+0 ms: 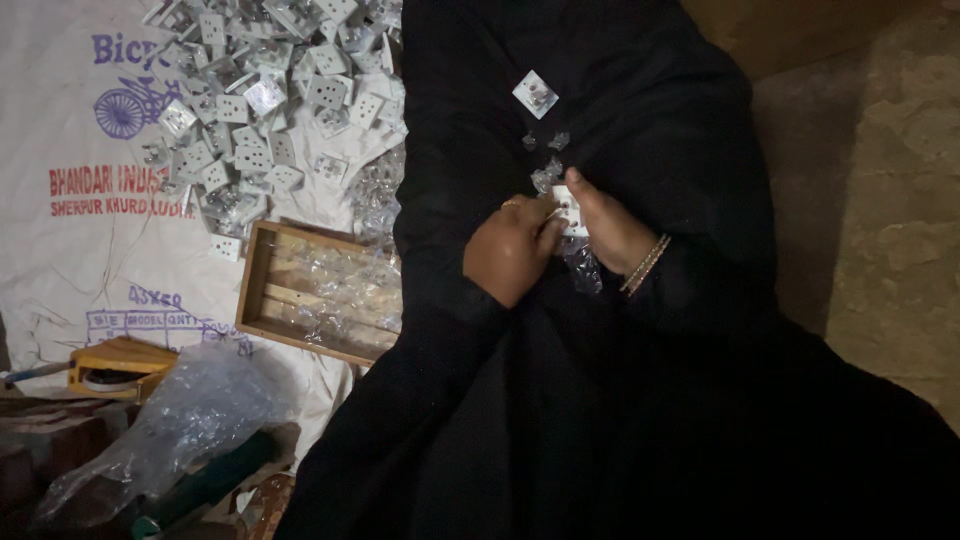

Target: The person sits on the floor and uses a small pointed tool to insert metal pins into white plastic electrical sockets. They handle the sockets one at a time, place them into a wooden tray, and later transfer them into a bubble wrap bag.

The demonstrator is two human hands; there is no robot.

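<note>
head cam | looks steeply down | close over lap and hands [560, 235] | single view

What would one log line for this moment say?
left hand: on socket plate | right hand: holding same plate, clear bag hanging below | lap: spare plate | floor: plate pile, wooden tray

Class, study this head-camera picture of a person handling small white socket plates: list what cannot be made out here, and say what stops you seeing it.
- White socket plate, head view: mostly covered by the left hand and right hand.
- Clear plastic bag: dim and crumpled below the hands; its contents are unreadable.
- Pile of socket plates: cut off by the top edge.
- Yellow tool: partly hidden by a plastic sheet; kind unclear.
- Wooden tray: its contents are blurred under glare.
</note>
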